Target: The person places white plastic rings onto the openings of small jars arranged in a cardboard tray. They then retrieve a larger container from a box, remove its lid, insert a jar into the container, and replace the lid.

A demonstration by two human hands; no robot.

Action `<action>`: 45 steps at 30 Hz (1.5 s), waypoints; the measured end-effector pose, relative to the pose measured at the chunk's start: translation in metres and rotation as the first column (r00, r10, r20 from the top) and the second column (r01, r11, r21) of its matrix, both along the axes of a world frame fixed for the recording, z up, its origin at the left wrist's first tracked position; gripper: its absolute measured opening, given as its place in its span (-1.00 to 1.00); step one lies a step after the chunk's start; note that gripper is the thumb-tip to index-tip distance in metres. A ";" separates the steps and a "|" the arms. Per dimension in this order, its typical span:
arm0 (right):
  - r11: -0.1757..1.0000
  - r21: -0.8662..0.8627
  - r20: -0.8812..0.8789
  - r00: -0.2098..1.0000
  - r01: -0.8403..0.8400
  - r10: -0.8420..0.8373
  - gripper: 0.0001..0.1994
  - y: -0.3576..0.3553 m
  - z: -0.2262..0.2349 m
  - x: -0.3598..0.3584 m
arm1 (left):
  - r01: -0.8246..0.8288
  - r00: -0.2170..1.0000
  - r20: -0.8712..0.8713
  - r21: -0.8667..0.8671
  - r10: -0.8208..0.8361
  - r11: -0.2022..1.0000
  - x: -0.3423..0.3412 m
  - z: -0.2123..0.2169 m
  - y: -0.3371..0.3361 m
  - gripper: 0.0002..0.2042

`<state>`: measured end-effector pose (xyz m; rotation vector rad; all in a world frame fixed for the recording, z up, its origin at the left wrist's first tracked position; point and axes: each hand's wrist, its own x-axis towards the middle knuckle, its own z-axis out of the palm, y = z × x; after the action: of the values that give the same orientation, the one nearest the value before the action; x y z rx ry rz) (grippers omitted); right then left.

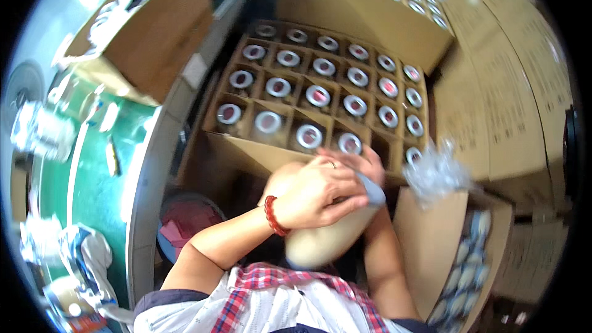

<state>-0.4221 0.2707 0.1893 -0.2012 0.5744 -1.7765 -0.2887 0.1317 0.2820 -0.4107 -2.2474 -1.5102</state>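
Observation:
My left hand [320,194], with a red bead bracelet on its wrist, is closed over the upper end of a cream-coloured rounded container [327,238]. Grey-blue shows at the container's top end and along its lower edge. My right hand [368,163] curls round the far side of the same end, its fingers partly hidden behind the left hand. Motion blurs the container, so its exact kind is unclear. Just beyond my hands stands an open carton [246,148] with cardboard dividers. Several jars with silver-rimmed round tops [317,95], some reddish in the middle, sit upright in its compartments.
Clear crumpled plastic [435,172] lies on the carton's right corner. At lower right, an open carton [431,234] holds blue-and-cream containers. Stacked cartons [512,86] line the right. A green table [105,191] with plastic bags stands left, near a bin [191,219].

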 end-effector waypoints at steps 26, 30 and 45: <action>0.797 0.473 -0.628 0.778 0.376 0.005 -0.23 0.034 0.042 0.021 | 0.051 0.950 0.191 0.684 -0.246 0.728 0.008 -0.060 -0.030 -0.74; 0.877 0.003 -0.578 0.717 0.480 -0.391 -0.27 0.013 0.004 0.024 | -0.279 0.960 -0.098 -0.351 0.261 0.894 0.012 0.012 0.014 -0.79; 0.999 0.053 0.014 1.000 0.011 -0.012 -0.23 0.002 -0.018 -0.010 | -0.162 0.985 0.003 -0.292 0.171 0.942 0.001 0.009 0.013 -0.85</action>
<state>-0.4323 0.2728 0.1712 -0.1486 0.6123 -1.7702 -0.2876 0.1448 0.2907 -0.2745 -2.4667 -1.1103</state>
